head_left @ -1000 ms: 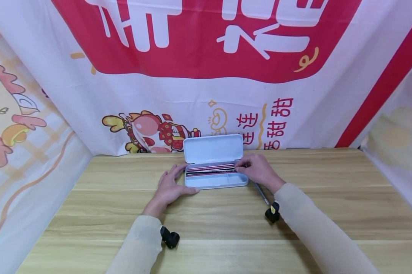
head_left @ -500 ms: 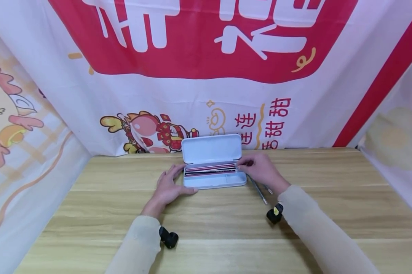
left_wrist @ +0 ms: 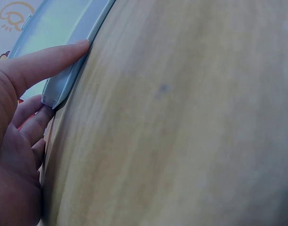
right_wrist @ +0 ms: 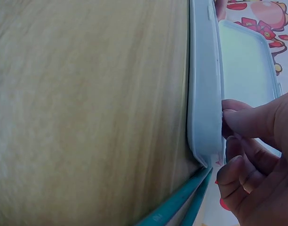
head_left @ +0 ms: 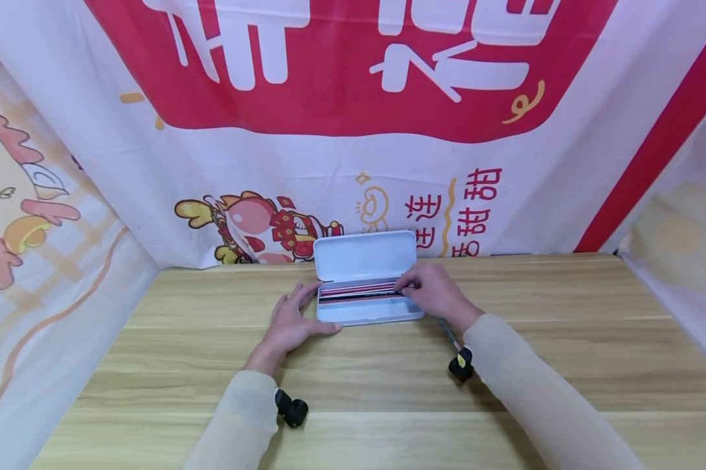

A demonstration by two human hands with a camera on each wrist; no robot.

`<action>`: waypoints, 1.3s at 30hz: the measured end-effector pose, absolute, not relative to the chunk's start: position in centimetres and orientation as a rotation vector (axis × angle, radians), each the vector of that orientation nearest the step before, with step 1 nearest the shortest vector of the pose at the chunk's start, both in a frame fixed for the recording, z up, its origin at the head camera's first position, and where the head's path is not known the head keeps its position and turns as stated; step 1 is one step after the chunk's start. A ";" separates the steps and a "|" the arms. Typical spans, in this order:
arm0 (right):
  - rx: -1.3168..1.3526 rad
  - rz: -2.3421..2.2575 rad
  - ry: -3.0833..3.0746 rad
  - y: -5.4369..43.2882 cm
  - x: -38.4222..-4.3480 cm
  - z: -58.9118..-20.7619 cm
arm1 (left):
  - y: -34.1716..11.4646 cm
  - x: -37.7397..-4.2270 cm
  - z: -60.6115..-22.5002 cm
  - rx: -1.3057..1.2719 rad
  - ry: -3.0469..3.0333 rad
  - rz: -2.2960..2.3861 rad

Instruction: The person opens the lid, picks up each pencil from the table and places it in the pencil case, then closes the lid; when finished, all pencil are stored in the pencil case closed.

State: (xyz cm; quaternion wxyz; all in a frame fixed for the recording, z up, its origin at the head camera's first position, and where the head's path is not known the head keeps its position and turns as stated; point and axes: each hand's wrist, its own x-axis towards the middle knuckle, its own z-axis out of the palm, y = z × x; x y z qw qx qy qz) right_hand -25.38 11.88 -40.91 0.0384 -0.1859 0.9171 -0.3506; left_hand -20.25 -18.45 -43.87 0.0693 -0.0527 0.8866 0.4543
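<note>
A light blue pencil case (head_left: 382,312) lies with its lid (head_left: 365,256) raised at the back of the table. Several pencils (head_left: 353,292), dark, pink and white, lie lengthwise in it. My left hand (head_left: 290,326) holds the case's left end, thumb along the front edge (left_wrist: 71,87) and fingers round the far side. My right hand (head_left: 438,294) reaches in at the right end, thumb and forefinger pinching at the pencils' ends; the case wall hides those fingertips in the right wrist view. Two teal pencils (right_wrist: 174,202) lie on the table by the case's right corner, below this hand.
The wood-grain table (head_left: 365,385) extends in front of the case. A printed cloth (head_left: 259,156) hangs right behind the raised lid, with more cloth at both sides. Black wrist cameras (head_left: 291,408) stick out from both sleeves.
My right hand has slid left, farther over the pencils. A second loose pencil came into view beneath it half a second ago and is now mostly covered in the head view. My left hand stays put.
</note>
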 end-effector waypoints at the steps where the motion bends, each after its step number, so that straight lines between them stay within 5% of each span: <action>1: -0.560 -1.073 2.811 11.9 -25.4 -41.0 | -18.4 -20.2 -43.9 -0.159 2.667 1.370; 14: -0.494 -1.225 2.802 12.8 -24.7 -40.4 | -18.4 -20.2 -43.8 -0.162 2.659 1.381; 23: -0.213 -1.494 2.627 15.9 -22.6 -39.2 | -18.4 -20.3 -43.8 -0.161 2.665 1.374; 39: -0.022 -1.560 2.459 21.7 -19.6 -42.0 | -18.4 -20.1 -43.8 -0.155 2.667 1.368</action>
